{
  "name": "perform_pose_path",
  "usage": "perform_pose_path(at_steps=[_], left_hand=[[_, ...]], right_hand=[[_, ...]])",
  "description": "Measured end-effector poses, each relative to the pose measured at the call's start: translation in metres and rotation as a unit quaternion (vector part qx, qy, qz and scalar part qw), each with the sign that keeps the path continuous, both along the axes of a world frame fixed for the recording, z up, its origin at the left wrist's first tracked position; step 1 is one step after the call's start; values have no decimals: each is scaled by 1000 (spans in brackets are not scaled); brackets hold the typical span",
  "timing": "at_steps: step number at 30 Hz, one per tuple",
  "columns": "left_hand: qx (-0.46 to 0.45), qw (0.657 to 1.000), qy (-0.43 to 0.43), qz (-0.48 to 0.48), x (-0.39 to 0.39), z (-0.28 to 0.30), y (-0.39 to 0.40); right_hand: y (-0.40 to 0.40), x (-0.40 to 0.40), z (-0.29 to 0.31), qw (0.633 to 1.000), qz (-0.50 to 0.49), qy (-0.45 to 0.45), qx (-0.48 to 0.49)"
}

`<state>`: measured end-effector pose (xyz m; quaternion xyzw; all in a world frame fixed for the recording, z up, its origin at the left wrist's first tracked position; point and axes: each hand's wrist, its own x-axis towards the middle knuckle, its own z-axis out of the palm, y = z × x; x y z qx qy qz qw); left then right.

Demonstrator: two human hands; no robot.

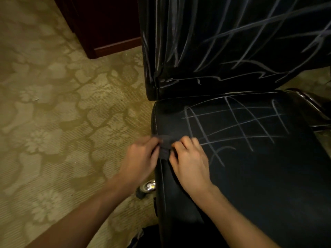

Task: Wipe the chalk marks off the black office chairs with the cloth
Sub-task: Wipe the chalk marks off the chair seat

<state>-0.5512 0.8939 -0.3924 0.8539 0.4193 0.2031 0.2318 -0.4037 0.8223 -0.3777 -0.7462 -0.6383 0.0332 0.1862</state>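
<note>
I pinch the cloth point(165, 146) between my left hand point(141, 158) and right hand point(189, 161) at the seat point(250, 185) edge; bunched this small, it may smear chalk marks point(238, 124).

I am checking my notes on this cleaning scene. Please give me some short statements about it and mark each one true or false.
1. Both hands hold the small dark grey cloth. True.
2. The black leather chair seat is free of chalk. False: white chalk lines cross it.
3. The black chair backrest carries chalk strokes. True.
4. The cloth lies on the patterned beige carpet. False: it is at the seat's left edge.
</note>
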Motion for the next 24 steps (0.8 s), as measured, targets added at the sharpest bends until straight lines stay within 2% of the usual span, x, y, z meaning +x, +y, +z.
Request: perform_pose_path(at_steps=[5,9,17,20,24], left_hand=[[44,997,-4,59,28,-4,46],[30,992,-25,120,45,-1,53],[14,998,-25,52,4,0,-49],[33,997,-15,67,16,-1,-32],[61,994,47,74,40,11,16]], right_hand=[[57,9,-6,999,-35,-16,14],[75,14,-3,999,-44,-8,-23],[-42,-7,-3,1000,-25,13,0],[-19,1,-6,1000,-26,-9,14],[36,21,-5,998,-41,-46,-6]])
